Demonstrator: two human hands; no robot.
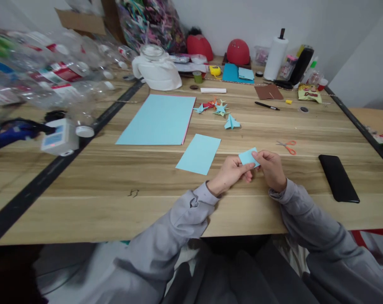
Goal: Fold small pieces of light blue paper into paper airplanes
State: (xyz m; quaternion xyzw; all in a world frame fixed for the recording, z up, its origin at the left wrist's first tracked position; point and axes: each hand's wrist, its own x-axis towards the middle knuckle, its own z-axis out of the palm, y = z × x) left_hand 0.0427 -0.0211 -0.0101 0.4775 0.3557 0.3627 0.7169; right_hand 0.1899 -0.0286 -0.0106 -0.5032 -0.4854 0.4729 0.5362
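A small piece of light blue paper [246, 156] is held up just over the wooden table between both hands. My left hand [232, 172] pinches its lower left part, thumb on top. At its right edge, my right hand [270, 166] grips it between thumb and fingers. Whether the piece is folded in layers I cannot tell. Left of my hands lies a larger light blue sheet [199, 154]. Beyond them sits a folded blue paper shape [232, 122], near several small coloured folded paper figures [221, 109]. Orange-handled scissors [289, 147] lie to the right.
A stack of large blue sheets [158, 120] lies at the left. A black phone [338, 178] rests at the right, a black pen [267, 106] farther back. Plastic bottles [61, 76] crowd the left side. A white jug [156, 69] and a paper roll [275, 58] stand at the back.
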